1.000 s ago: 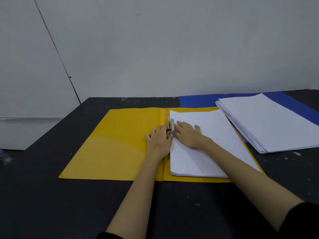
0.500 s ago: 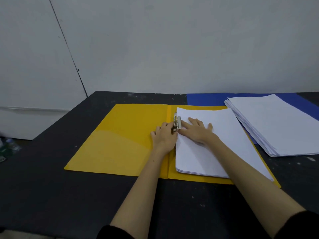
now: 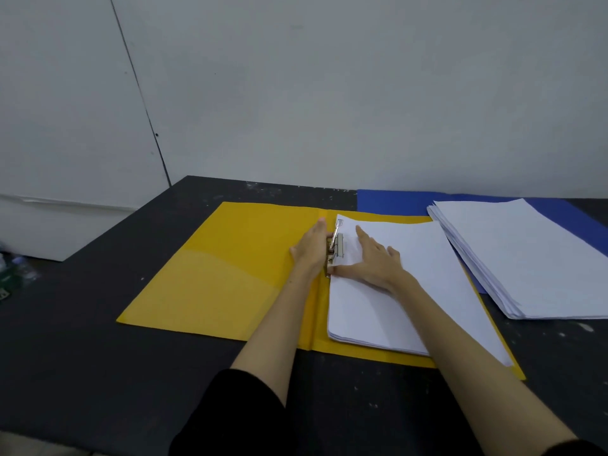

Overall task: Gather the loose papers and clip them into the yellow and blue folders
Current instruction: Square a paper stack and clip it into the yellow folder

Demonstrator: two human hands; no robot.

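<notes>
Papers lie in the open yellow folder; my right hand presses them, fingers spread, while my left hand pinches the metal clip.

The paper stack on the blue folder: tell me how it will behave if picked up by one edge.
The unclipped paper stack would probably droop, since its sheets are thin and broad. Its near edges are already fanned, so sheets would likely slide apart unless pinched firmly. Lying partly on the blue folder, it may drag across that smooth cover when pushed.
</notes>
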